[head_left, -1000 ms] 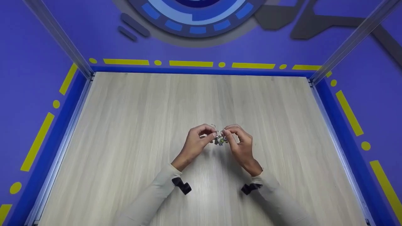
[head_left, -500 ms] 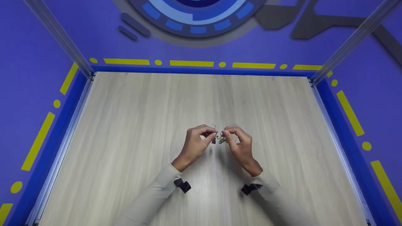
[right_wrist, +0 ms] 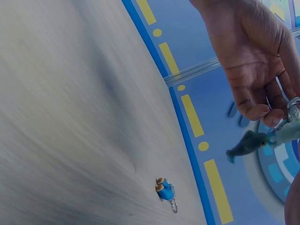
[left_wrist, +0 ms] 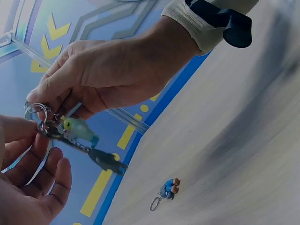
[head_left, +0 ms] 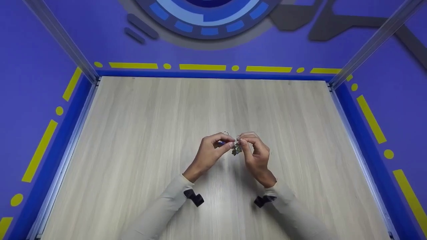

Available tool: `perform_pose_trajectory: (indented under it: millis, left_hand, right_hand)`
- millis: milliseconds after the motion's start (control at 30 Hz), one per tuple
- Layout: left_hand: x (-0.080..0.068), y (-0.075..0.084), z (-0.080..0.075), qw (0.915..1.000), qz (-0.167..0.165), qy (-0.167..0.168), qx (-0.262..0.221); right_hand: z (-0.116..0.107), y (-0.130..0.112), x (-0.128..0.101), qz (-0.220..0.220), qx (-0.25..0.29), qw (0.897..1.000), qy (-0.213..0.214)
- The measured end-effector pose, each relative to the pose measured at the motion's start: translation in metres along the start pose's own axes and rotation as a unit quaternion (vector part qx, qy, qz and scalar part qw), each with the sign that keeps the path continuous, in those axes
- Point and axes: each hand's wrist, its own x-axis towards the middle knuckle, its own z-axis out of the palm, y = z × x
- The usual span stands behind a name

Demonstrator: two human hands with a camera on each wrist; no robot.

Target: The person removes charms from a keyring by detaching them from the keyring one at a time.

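Observation:
Both hands meet above the middle of the wooden table [head_left: 133, 133]. My left hand [head_left: 228, 142] and right hand [head_left: 241, 141] pinch a small metal key ring [left_wrist: 40, 112] between thumb and fingertips. A pale green charm [left_wrist: 77, 129] and a dark charm [left_wrist: 107, 161] dangle from it on short chains, also seen as a small bunch of charms [head_left: 237, 150] under the fingers. On the table below lies a separate blue figure keychain [left_wrist: 168, 189] with its own ring; the right wrist view shows this blue keychain [right_wrist: 165, 190] too.
A blue border with yellow marks [head_left: 200, 67] runs round the table. Metal frame posts [head_left: 63, 43] rise at the back corners. Black wrist cameras [head_left: 193, 197] sit on both sleeves.
The right hand has shifted slightly left and turned, and the charms now hang closer under its fingertips. The left hand has barely moved.

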Motion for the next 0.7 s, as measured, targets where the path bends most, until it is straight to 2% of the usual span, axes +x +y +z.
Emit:
perform_pose_trajectory:
  millis: [400, 700]
  left_hand:
    - [-0.0012, -0.0072, -0.0028, 0.9971, -0.037, -0.022, -0.063]
    - [-0.0019, -0.0059, -0.0056, 0.9976, -0.025, 0.017, -0.062]
  right_hand:
    - [-0.0011, 0.0017, -0.0008, 0.002, 0.001, 1.0, -0.008]
    - [-0.0046, 0.0021, -0.0035, 0.043, -0.049, 0.997, -0.028]
